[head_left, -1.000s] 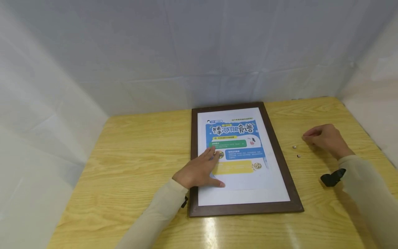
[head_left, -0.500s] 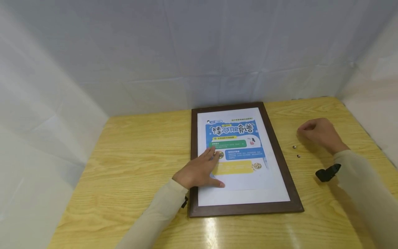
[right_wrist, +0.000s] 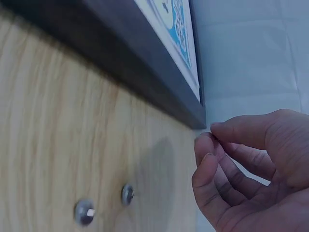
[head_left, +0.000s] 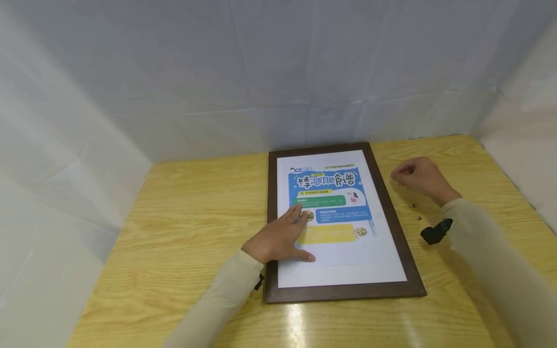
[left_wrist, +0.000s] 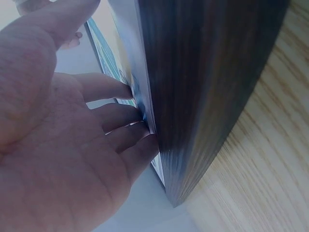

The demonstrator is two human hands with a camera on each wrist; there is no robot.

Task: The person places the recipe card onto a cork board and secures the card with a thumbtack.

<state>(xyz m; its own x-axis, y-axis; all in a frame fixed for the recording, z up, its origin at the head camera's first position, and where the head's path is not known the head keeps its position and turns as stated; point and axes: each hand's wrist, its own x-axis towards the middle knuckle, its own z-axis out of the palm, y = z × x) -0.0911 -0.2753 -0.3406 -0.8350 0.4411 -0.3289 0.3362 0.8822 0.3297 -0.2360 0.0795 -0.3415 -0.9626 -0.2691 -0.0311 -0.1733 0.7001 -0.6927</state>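
Note:
My left hand point(head_left: 280, 237) lies with fingers spread on a printed poster point(head_left: 335, 212). The poster rests on a white board point(head_left: 348, 275) in a dark brown wooden frame point(head_left: 344, 292); a small round tack head point(head_left: 292, 169) shows at its upper left corner. Right of the frame, my right hand point(head_left: 422, 179) is raised above the table. In the right wrist view its thumb and index fingertips point(right_wrist: 218, 127) meet in a pinch, on what looks like a thumbtack hidden between them. Two silver thumbtacks, the nearer one point(right_wrist: 84, 212) and another point(right_wrist: 127, 194), lie on the wood.
The yellow wood-grain table point(head_left: 196, 222) carries the frame at its middle right. Whitish sheeting point(head_left: 283, 72) hangs behind the table and along both sides. A black wrist-worn device point(head_left: 436, 232) sits under the right wrist, close to the loose thumbtacks.
My right hand has moved left and away from me, from beyond the loose thumbtacks towards the frame's right edge, still pinching. My left hand and the poster have stayed put.

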